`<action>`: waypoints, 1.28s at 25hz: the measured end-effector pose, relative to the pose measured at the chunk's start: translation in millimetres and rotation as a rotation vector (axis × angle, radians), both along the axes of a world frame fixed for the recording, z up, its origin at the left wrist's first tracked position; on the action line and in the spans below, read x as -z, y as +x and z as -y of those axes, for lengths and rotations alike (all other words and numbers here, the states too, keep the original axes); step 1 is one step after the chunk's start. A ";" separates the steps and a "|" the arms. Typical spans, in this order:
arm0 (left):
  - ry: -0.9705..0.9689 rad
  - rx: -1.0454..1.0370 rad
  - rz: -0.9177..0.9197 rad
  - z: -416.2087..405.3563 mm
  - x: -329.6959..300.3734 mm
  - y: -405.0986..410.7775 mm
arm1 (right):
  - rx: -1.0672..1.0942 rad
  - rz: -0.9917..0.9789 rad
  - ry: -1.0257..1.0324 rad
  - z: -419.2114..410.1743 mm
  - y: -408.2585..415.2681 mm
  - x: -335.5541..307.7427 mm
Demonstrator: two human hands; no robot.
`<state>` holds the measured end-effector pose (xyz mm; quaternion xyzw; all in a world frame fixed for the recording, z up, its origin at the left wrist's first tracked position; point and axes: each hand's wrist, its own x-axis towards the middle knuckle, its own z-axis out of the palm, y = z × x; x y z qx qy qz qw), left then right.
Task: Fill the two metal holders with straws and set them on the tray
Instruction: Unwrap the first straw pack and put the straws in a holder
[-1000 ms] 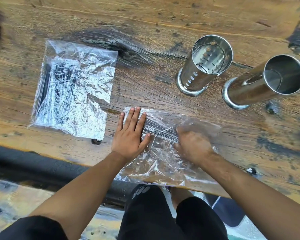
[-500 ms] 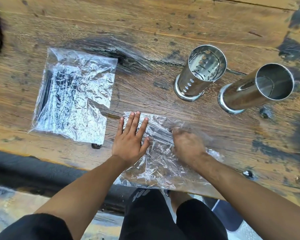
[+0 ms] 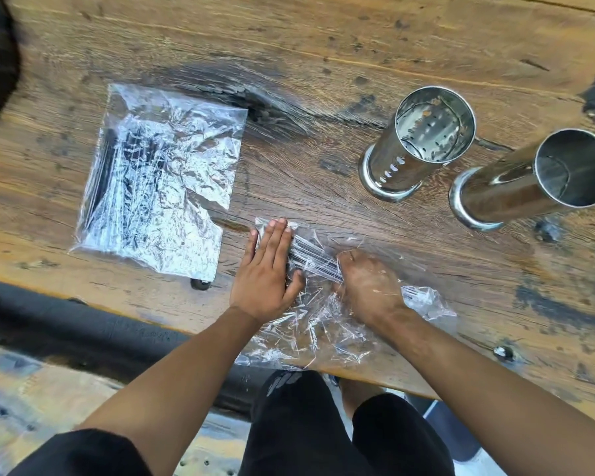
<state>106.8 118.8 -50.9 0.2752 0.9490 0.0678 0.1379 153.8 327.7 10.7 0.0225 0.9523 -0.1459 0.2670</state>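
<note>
A person is standing at the near edge of a worn, dark-stained wooden desk, both bare forearms reaching over it. The left hand is lying flat, fingers straight and together, pressing down on the left end of a crumpled clear plastic bag that is sitting at the desk's near edge. The right hand is reaching inside this bag, seen through the film, its fingers curling around a bundle of thin dark straws that is running diagonally between the 2 hands.

A second clear plastic bag holding black straws is lying flat on the desk, well apart to the left of the hands.

2 shiny cylindrical metal holders are standing upright on the desk, beyond and to the right of the hands. The perforated metal holder is showing rows of holes in its wall. The plain metal holder is standing just beside it to the right, apart from it. No straws are showing at either open mouth.

The person's black shorts are showing below the desk edge, above a pale, stained floor.
</note>
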 end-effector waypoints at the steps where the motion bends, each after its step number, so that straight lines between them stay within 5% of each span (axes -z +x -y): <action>1: 0.000 0.001 -0.007 0.1 0.3 -0.2 | -0.006 0.000 0.003 -1.9 -0.5 -0.1; 19: -0.072 0.076 -0.052 1.9 8.5 -1.4 | 0.005 0.198 0.032 -8.0 2.9 12.1; 25: -0.133 0.073 0.033 -1.6 1.8 -3.3 | 0.194 0.177 -0.110 -18.7 28.5 -10.6; 32: -0.263 0.108 0.203 -9.1 -22.3 -13.8 | 0.491 0.185 -0.020 -66.3 79.8 -30.2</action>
